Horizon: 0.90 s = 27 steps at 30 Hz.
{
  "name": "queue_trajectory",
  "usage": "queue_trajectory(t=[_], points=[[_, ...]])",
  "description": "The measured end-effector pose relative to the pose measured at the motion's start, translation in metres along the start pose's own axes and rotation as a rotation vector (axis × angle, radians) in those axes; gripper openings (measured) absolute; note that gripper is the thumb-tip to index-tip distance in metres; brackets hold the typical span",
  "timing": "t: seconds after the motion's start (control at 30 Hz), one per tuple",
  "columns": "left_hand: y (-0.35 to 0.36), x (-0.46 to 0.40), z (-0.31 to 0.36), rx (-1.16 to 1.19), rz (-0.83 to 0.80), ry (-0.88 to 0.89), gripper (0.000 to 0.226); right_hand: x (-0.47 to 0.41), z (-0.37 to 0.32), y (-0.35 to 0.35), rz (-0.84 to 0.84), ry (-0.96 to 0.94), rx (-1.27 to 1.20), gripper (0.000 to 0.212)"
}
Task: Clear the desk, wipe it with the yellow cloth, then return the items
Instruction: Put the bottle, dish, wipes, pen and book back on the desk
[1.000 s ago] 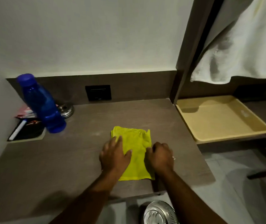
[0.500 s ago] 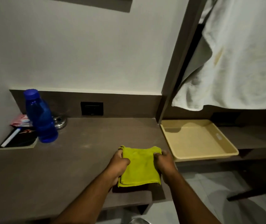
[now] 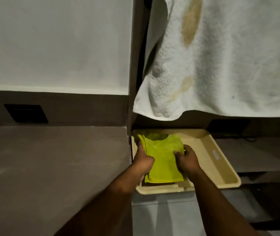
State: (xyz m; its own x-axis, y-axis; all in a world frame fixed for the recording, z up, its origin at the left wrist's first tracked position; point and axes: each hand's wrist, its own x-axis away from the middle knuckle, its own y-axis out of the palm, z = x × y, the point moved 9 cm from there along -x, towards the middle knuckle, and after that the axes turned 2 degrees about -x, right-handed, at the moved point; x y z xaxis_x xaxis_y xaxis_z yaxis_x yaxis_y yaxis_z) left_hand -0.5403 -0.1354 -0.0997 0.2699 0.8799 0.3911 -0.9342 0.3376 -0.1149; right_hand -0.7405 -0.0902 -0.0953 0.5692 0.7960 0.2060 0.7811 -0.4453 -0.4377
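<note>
fingers of left hand (image 3: 143, 161) and right hand (image 3: 187, 160) grip folded yellow cloth (image 3: 163, 159) — over tray (image 3: 221, 167)

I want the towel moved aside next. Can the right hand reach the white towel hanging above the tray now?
Probably yes, once freed. The right hand holds the yellow cloth over the tray; the white towel hangs directly above, with nothing between.

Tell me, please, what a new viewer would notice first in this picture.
The folded yellow cloth stands out, held by the left hand and right hand over the beige tray right of the desk. Above hangs a stained white towel.
</note>
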Motion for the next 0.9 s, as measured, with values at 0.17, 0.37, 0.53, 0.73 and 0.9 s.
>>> queue_trajectory(t=[0.17,0.37,0.53,0.73,0.9], points=[[0.016,-0.007,-0.046,-0.268,-0.062,-0.331,0.039,-0.008,0.056,0.015,-0.091,0.073,0.369,0.041],[-0.008,0.011,-0.029,-0.097,-0.061,-0.269,0.014,0.007,0.019,-0.006,-0.068,0.073,0.265,0.05],[-0.117,0.06,-0.018,0.081,0.035,-0.185,0.009,0.058,-0.07,0.044,-0.108,-0.078,0.174,0.039],[-0.326,0.136,-0.034,0.182,0.446,-0.132,0.035,0.161,-0.21,0.202,-0.297,-0.332,0.095,0.036],[-0.49,0.186,-0.061,0.071,0.634,-0.121,0.037,0.261,-0.311,0.351,-0.514,-0.482,0.056,0.051]])
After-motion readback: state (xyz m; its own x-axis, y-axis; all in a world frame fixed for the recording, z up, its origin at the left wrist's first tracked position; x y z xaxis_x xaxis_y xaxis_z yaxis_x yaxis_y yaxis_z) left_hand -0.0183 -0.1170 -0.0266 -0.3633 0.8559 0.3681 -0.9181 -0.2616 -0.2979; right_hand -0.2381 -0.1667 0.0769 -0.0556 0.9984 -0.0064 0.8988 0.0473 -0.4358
